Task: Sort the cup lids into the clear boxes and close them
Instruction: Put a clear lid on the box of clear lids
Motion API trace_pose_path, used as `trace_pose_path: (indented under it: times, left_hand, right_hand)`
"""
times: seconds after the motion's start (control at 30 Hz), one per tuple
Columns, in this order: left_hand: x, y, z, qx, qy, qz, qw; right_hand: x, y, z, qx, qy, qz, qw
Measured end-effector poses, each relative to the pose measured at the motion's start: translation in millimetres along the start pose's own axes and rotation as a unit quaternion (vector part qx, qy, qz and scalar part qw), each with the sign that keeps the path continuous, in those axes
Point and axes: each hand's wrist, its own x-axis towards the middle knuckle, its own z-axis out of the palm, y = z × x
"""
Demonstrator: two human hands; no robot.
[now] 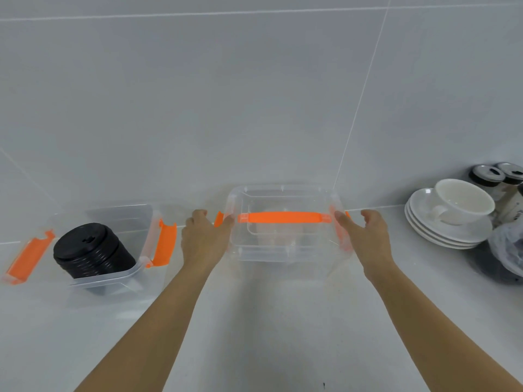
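Note:
A clear box [285,250] with its lid on and an orange handle [283,217] stands in the middle of the white counter against the wall. My left hand [205,239] touches its left end at the orange clip, and my right hand [365,236] presses its right end with the thumb on the clip. To the left, a second clear box [141,267] stands without a lid, its orange clips [165,244] swung outward. A stack of black cup lids [90,250] lies tilted inside it.
At the right stand three stacked white saucers [447,233] with a white cup [464,200] on top. Behind them are paper cups with black-and-white lids [485,175], and a plastic bag [506,250] sits at the edge. A tiled wall rises behind the counter.

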Motion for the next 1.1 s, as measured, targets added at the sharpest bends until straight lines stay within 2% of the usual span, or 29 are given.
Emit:
trace_pose_path:
  times: [0.07, 0.13, 0.2, 0.3, 0.37, 0.43, 0.53, 0.77, 1.1]
  left_hand:
    - [1.7, -2.0, -2.6, -0.131, -0.069, -0.12, 0.982]
    - [-1.1, -4.4, -3.1, -0.205, -0.131, -0.164, 0.956]
    - [-4.9, -5.3, -3.2, -0.21, -0.141, -0.141, 0.957]
    - [-6.4, -6.4, -1.7, -0.211, -0.107, -0.073, 0.969]
    - [-7.9, -4.3, -2.8, -0.176, -0.073, -0.022, 0.982]
    - [-10.9, -1.7, -2.7, -0.086, -0.045, 0.038, 0.995]
    - [-12.5, -1.7, -0.7, -0.021, -0.02, 0.089, 0.996]
    - [-10.7, -2.6, 2.3, 0.027, 0.0, 0.124, 0.992]
    - [-16.2, 5.1, -2.0, 0.105, -0.005, 0.128, 0.986]
  right_hand:
    - [-1.0, 4.0, 0.1, 0.057, -0.041, 0.1, 0.992]
    - [-1.5, 8.7, 0.0, 0.103, -0.08, 0.149, 0.98]
    - [-3.2, 9.9, 0.9, 0.123, -0.089, 0.148, 0.977]
    - [-4.8, 9.5, 6.1, 0.123, -0.064, 0.088, 0.986]
    - [-7.1, 7.4, 8.9, 0.096, -0.032, 0.038, 0.994]
    - [-9.6, 5.7, 9.1, 0.048, -0.007, -0.005, 0.999]
    - [-12.3, 3.4, 7.6, -0.012, 0.007, -0.047, 0.999]
    - [-7.2, 2.9, 7.4, -0.086, 0.006, -0.101, 0.991]
    - [-13.3, -1.3, 6.9, -0.132, 0.006, -0.102, 0.986]
